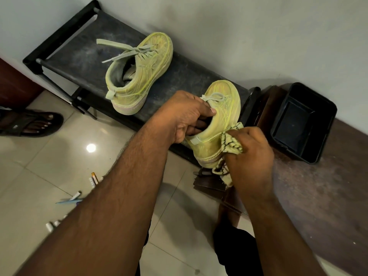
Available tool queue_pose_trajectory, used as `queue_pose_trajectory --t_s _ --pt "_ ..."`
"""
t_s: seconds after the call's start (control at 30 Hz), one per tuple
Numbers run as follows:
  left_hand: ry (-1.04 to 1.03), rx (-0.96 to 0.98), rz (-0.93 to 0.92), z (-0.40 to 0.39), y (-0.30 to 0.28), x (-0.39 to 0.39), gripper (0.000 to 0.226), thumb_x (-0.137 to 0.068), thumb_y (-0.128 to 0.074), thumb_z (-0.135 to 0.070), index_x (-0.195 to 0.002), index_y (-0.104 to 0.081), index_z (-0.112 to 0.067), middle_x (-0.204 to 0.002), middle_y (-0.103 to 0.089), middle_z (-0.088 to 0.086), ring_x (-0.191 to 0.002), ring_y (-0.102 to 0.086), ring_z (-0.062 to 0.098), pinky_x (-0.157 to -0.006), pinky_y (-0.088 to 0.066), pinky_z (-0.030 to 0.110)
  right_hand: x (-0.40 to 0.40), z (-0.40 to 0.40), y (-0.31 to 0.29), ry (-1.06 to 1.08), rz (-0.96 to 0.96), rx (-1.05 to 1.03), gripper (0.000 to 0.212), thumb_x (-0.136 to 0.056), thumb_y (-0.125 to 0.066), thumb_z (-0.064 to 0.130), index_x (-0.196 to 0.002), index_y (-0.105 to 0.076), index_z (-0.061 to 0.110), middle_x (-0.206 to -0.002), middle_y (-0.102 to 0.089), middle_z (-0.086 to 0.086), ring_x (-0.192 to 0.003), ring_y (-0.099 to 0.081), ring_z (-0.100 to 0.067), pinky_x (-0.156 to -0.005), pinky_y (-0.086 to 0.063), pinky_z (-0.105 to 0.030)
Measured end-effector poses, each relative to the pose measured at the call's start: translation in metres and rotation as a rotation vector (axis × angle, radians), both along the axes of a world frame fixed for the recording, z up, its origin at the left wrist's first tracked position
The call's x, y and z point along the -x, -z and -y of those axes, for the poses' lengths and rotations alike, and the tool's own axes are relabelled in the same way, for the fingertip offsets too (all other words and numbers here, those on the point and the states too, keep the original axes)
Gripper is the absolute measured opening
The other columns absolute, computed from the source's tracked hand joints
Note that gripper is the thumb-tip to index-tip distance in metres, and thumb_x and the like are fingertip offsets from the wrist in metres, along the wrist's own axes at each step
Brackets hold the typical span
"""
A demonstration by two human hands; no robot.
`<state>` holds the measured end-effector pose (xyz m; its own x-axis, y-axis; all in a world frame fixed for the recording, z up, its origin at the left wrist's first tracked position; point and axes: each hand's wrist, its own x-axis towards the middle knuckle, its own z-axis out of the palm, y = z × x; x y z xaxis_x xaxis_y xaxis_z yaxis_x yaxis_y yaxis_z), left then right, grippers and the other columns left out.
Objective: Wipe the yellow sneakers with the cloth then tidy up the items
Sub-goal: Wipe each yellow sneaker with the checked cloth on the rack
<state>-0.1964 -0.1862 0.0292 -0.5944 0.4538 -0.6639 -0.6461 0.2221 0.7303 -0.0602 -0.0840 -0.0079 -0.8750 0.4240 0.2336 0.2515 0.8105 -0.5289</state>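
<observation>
Taking the black shoe rack [75, 46] against the wall as the landmark, a sandalled foot [29, 122] is seen on the tiled floor to its left, and small tubes and a pen-like item [75, 196] are scattered on the floor in front of it. On the rack's dusty top, toward its left half, the first yellow sneaker [137, 74] is set down with loose laces, untouched by either hand. At the rack's right end the second sneaker [221, 120] is held: the left hand [185, 118] is curled round its collar, thumb outside and fingers tucked into the opening. Just to the right, the cloth [232, 141] is bunched in the right hand [251, 156], whose fingers are closed round it, and it is pressed against the outer heel side near the sole. The step in hand is judged to be the wiping of this second shoe; it would be done well if the shoe were kept firmly braced by the left hand, the cloth drawn in strokes along the side and sole edge, and the shoe turned so that the toe and the far side are reached. To the right of the rack a black bin [302, 122] stands on a dusty wooden surface [328, 186]. The rack's grime could be carried back onto a wiped sole, and the floor litter would have to be gathered in the tidying.
</observation>
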Motion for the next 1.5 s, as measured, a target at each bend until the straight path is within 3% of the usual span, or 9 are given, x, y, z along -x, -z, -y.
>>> queue_pose_trajectory --t_s 0.23,0.53,0.7,0.77,0.93,1.07,1.17,1.33,1.5 --pt "-0.009 0.006 0.017 0.002 0.001 0.002 0.011 -0.084 -0.067 0.001 -0.095 -0.067 0.002 -0.069 -0.069 0.008 -0.051 -0.067 0.014 -0.047 -0.052 0.024 -0.028 0.036 -0.002 -0.128 0.061 0.151 0.033 -0.073 -0.055 0.021 -0.099 -0.069 0.008 -0.093 -0.059 -0.002 -0.082 -0.058 -0.022 -0.063 -0.053 -0.041" --pt "-0.013 0.001 -0.02 -0.001 0.002 0.0 0.011 -0.087 -0.066 0.0 -0.098 -0.066 0.002 -0.066 -0.067 0.008 -0.047 -0.065 0.013 -0.045 -0.051 0.022 -0.005 0.034 -0.004 -0.001 -0.109 0.093 0.022 -0.075 -0.064 0.013 -0.093 -0.069 0.003 -0.088 -0.06 -0.007 -0.077 -0.058 -0.022 -0.061 -0.051 -0.033" --pt "-0.01 0.007 -0.008 0.001 0.002 0.001 0.018 -0.086 -0.066 0.0 -0.103 -0.066 0.004 -0.072 -0.067 0.01 -0.051 -0.065 0.015 -0.048 -0.053 0.024 -0.019 0.04 -0.003 -0.199 0.079 -0.097 0.032 -0.06 -0.076 0.0 -0.091 -0.07 0.005 -0.087 -0.063 -0.007 -0.077 -0.057 -0.025 -0.063 -0.041 -0.024" --pt "-0.003 0.004 -0.001 0.0 0.001 0.001 0.017 -0.086 -0.066 0.0 -0.103 -0.066 0.004 -0.072 -0.068 0.01 -0.051 -0.066 0.015 -0.048 -0.053 0.024 -0.02 0.038 -0.007 -0.194 0.086 -0.11 0.033 -0.06 -0.078 -0.001 -0.092 -0.071 0.005 -0.088 -0.063 -0.007 -0.077 -0.057 -0.025 -0.063 -0.04 -0.025" --pt "0.022 0.031 -0.037 0.001 0.003 0.002 0.003 -0.086 -0.066 -0.002 -0.088 -0.068 -0.002 -0.07 -0.067 0.01 -0.051 -0.064 0.015 -0.048 -0.051 0.023 0.004 0.019 -0.013 -0.174 -0.095 -0.15 0.03 -0.078 -0.049 0.015 -0.094 -0.071 0.003 -0.091 -0.065 -0.009 -0.082 -0.051 -0.021 -0.065 -0.045 -0.031" --pt "0.005 0.017 0.001 0.004 0.003 0.004 0.002 -0.086 -0.067 -0.001 -0.088 -0.067 -0.002 -0.07 -0.069 0.01 -0.051 -0.066 0.016 -0.047 -0.054 0.026 -0.015 0.009 -0.01 -0.371 0.087 -0.173 0.025 -0.068 -0.076 0.008 -0.091 -0.074 0.014 -0.093 -0.066 -0.001 -0.085 -0.057 -0.026 -0.069 -0.048 -0.042" --pt "0.024 0.022 -0.002 0.003 0.003 0.004 0.002 -0.086 -0.067 -0.001 -0.088 -0.067 -0.002 -0.072 -0.069 0.01 -0.052 -0.067 0.016 -0.049 -0.055 0.026 -0.021 -0.005 -0.015 -0.48 0.175 -0.176 0.028 -0.063 -0.076 0.01 -0.088 -0.075 0.021 -0.093 -0.066 0.005 -0.087 -0.058 -0.026 -0.073 -0.044 -0.041" --pt "-0.01 0.03 0.007 0.002 0.002 0.004 0.005 -0.085 -0.066 -0.001 -0.09 -0.066 -0.002 -0.068 -0.069 0.009 -0.052 -0.068 0.016 -0.048 -0.054 0.026 -0.013 -0.03 -0.013 -0.356 0.117 -0.168 0.036 -0.061 -0.079 -0.004 -0.086 -0.076 0.021 -0.096 -0.068 0.006 -0.093 -0.06 -0.027 -0.08 -0.044 -0.05" --pt "-0.025 0.065 0.031 0.007 0.004 0.007 0.015 -0.085 -0.064 -0.002 -0.099 -0.068 0.001 -0.072 -0.072 0.009 -0.059 -0.07 0.02 -0.057 -0.059 0.032 -0.023 -0.012 -0.011 -0.557 0.09 -0.09 0.016 -0.075 -0.063 0.023 -0.085 -0.076 0.021 -0.095 -0.068 0.008 -0.094 -0.058 -0.02 -0.084 -0.043 -0.037"
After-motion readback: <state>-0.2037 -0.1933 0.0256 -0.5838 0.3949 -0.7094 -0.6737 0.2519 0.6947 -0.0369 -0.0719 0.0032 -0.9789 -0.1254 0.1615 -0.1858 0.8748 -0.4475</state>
